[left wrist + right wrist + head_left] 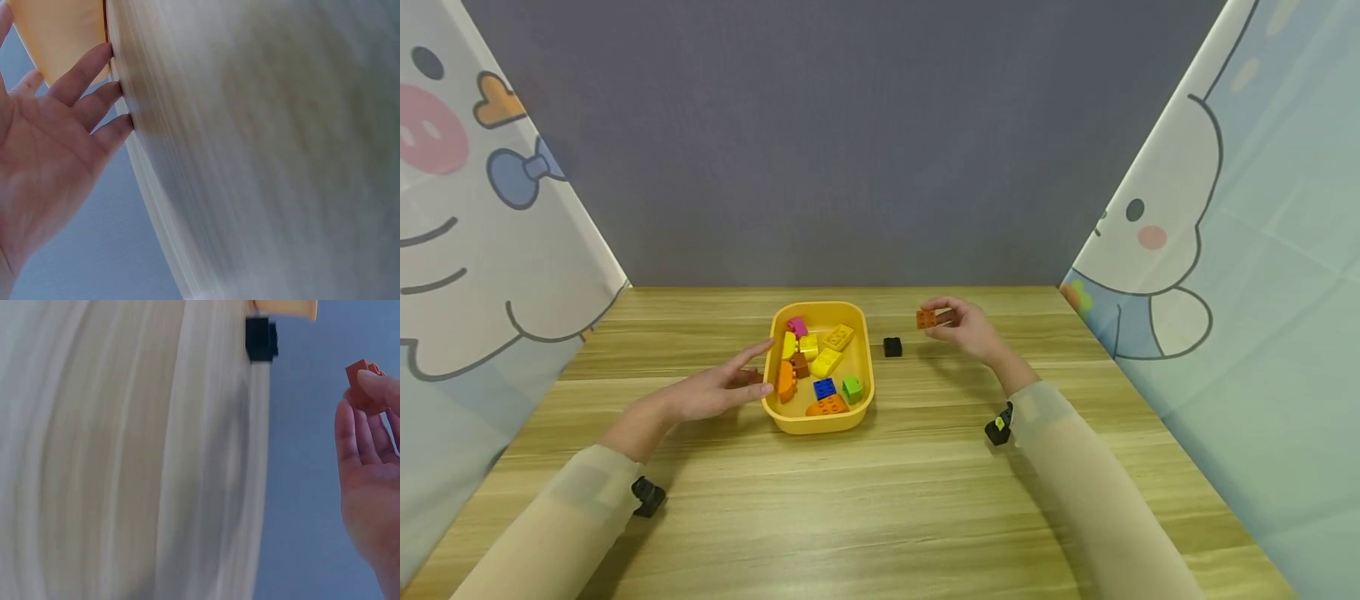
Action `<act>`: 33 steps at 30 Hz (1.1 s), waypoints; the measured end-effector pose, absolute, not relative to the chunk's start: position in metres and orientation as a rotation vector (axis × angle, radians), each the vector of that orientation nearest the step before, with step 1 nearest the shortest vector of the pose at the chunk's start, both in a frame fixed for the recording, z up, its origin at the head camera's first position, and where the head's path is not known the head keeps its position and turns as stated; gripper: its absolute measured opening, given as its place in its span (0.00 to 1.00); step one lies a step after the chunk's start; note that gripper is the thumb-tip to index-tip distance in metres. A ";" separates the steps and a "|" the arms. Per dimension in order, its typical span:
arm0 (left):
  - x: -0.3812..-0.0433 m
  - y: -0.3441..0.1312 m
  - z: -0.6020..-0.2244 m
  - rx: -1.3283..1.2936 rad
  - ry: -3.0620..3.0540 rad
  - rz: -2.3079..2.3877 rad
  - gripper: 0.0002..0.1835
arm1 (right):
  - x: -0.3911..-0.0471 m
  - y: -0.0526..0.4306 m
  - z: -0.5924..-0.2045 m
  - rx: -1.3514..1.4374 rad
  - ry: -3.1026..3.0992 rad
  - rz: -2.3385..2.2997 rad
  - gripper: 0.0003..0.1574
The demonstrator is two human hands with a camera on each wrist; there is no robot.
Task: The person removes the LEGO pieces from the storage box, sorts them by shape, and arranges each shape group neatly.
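Note:
Between thumb and fingers my right hand pinches a brown-orange toy building brick, held above the table to the right of a black brick. The right wrist view shows the pinched brick with its studs turned sideways. My left hand is at the left side of a yellow bin, thumb and index finger at its rim, fingers spread and fairly straight. Inside the bin lie several bricks, among them a blue brick, a green brick and a pink brick.
The bin and the black brick stand on a wood-grain table. A grey panel rises behind the table's far edge. Cartoon-printed cloths hang along both sides.

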State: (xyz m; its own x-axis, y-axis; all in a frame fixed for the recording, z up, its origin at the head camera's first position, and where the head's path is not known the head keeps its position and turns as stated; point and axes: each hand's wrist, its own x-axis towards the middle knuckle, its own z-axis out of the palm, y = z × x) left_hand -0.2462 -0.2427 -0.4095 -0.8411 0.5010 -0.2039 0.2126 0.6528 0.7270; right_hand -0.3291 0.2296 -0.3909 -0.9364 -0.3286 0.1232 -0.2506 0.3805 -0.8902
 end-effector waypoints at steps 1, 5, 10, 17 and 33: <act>-0.246 -0.243 -0.410 0.563 2.485 1.021 0.48 | -0.330 0.232 -0.392 -0.511 2.537 -1.623 0.29; -0.246 -0.243 -0.410 0.561 2.487 1.019 0.48 | -0.333 0.240 -0.395 -0.463 2.512 -1.598 0.30; -0.247 -0.244 -0.412 0.564 2.487 1.017 0.48 | -0.337 0.242 -0.401 -0.438 2.535 -1.518 0.30; -0.247 -0.243 -0.411 0.560 2.474 1.024 0.48 | -0.344 0.238 -0.409 -0.415 2.578 -1.358 0.30; -0.247 -0.243 -0.411 0.555 2.474 1.027 0.48 | -0.342 0.227 -0.420 -0.429 2.611 -1.131 0.28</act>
